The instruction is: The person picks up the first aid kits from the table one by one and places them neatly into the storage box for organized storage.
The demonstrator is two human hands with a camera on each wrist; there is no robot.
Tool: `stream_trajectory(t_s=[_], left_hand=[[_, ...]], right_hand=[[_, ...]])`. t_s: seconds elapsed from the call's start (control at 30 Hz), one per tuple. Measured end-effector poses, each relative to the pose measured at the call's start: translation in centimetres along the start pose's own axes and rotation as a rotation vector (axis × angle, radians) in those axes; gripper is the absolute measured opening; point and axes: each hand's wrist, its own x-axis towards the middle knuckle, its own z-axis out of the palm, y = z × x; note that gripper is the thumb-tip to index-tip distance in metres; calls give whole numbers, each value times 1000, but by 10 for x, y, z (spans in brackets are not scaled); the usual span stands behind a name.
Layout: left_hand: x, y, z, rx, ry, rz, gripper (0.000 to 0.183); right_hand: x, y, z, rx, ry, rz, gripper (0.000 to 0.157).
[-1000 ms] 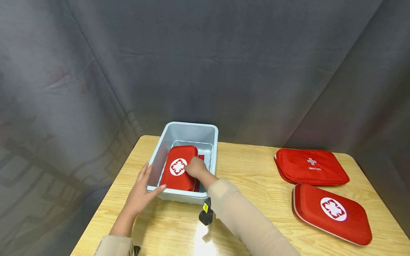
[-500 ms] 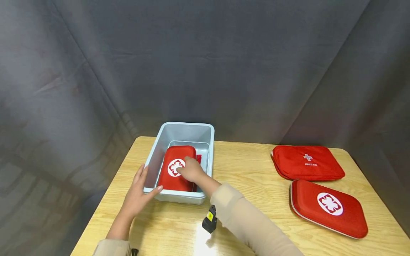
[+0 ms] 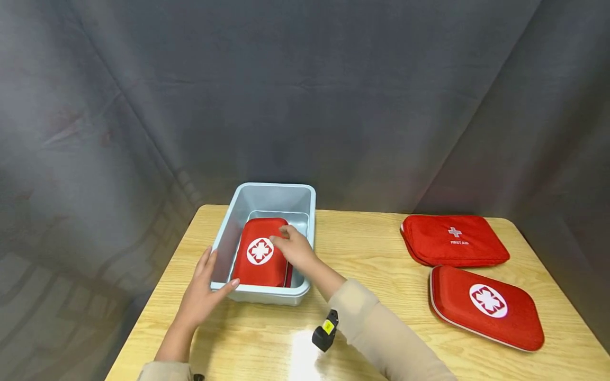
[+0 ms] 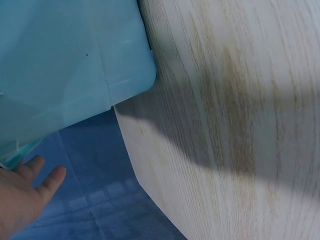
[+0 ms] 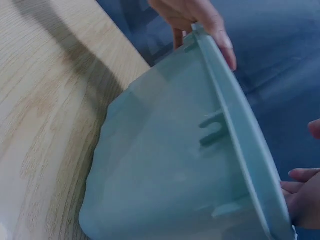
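Red case (image 3: 261, 259) in mid-frame bin (image 3: 276, 186); placing seems done | left hand (image 3: 200, 293) spread; right hand (image 3: 296, 250) fingers parted | likely next: withdraw right

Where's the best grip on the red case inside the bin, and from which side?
Probably the far short end of the red case, coming down from above: bare floor of the bin shows beyond that end, whereas the near end sits close to the front wall.

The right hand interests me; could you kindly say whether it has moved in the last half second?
Yes: the right hand has shifted rightward, nearer the right rim of the grey bin.
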Motion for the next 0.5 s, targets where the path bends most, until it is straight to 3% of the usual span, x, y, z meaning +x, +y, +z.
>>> stream_trajectory(t_s=[0.17, 0.5], left_hand=[[-1, -2, 1, 5, 4, -1, 85], [0, -2, 2, 13, 5, -1, 85]], right_hand=[[-8, -1, -9, 79, 15, -2, 42], [-19, 5, -31, 92, 43, -44, 43]])
